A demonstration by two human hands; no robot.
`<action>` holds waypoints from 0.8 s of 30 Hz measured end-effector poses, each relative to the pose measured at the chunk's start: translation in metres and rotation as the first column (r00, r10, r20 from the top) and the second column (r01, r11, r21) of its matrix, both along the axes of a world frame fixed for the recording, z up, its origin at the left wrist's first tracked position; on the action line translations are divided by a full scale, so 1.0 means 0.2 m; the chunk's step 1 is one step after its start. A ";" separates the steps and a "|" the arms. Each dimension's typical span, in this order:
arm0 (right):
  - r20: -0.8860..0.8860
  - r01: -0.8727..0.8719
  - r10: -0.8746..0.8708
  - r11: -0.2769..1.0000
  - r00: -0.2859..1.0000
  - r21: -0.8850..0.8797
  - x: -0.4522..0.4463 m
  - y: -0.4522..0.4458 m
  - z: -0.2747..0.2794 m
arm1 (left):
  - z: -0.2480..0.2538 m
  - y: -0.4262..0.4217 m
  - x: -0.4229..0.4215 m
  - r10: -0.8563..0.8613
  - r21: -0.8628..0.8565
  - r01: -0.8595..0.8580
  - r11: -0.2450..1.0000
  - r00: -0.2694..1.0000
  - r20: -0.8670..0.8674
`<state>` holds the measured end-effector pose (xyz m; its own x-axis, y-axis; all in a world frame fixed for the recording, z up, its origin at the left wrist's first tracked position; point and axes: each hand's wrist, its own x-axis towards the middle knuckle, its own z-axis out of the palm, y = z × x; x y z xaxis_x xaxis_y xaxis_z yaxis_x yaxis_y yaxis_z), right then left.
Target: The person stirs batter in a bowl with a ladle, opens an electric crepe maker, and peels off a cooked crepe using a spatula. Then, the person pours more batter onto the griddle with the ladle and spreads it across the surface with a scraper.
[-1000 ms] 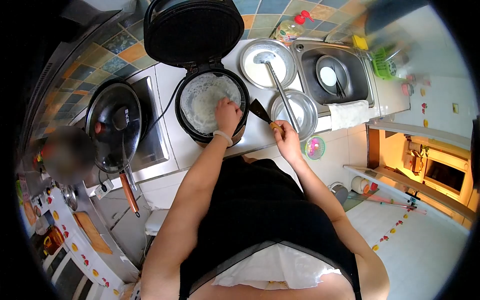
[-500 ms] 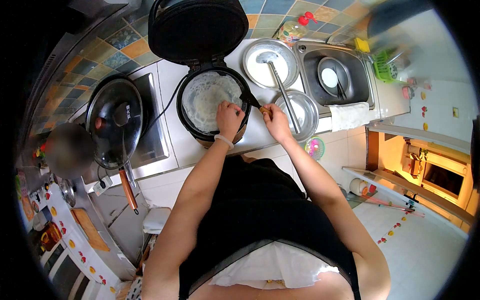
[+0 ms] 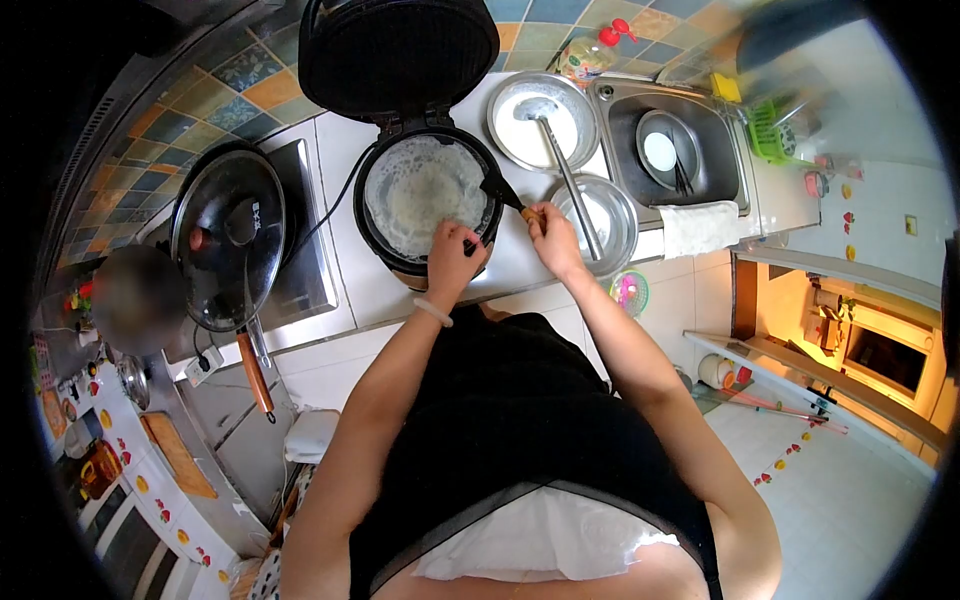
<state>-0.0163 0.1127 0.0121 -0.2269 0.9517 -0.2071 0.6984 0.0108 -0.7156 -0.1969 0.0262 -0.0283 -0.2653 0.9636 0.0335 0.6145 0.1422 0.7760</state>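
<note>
Right hand (image 3: 552,238) is wrapped round the handle of a spatula (image 3: 498,188), dark blade up at the right rim of the griddle (image 3: 376,256). Left hand (image 3: 455,258) has its fingers curled in by the near edge of the thin pancake (image 3: 420,190), but honestly can't tell if it's pinching it. Pancake's spread in the griddle, close to the desk's (image 3: 362,312) front edge, lid (image 3: 400,60) up toward the back edge. Room-wise, there's a strip of white desk left of it before the cooktop (image 3: 318,275); on the right, a steel bowl (image 3: 627,236) sits just beside the right hand.
</note>
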 end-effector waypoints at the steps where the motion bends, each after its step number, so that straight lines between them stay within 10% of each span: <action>1: -0.003 -0.003 0.003 1.000 1.000 0.006 0.00 0.00 0.00 | 0.03 -0.03 -0.01 0.010 -0.042 -0.008 0.999 0.998 0.063; 12: -0.138 0.016 -0.004 0.996 0.990 0.089 0.03 -0.11 0.14 | -0.01 0.14 -0.09 0.041 0.044 -0.055 0.997 0.960 0.277; 24: -0.079 0.100 -0.095 0.993 0.992 0.063 0.17 -0.29 0.20 | -0.18 0.49 -0.03 -0.048 -0.002 0.048 0.999 0.997 -0.057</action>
<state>0.0170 0.0552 0.0511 -0.1447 0.9811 -0.1282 0.6422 -0.0055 -0.7665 -0.2039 0.1246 -0.0640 -0.2163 0.9752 0.0461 0.6637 0.1122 0.7395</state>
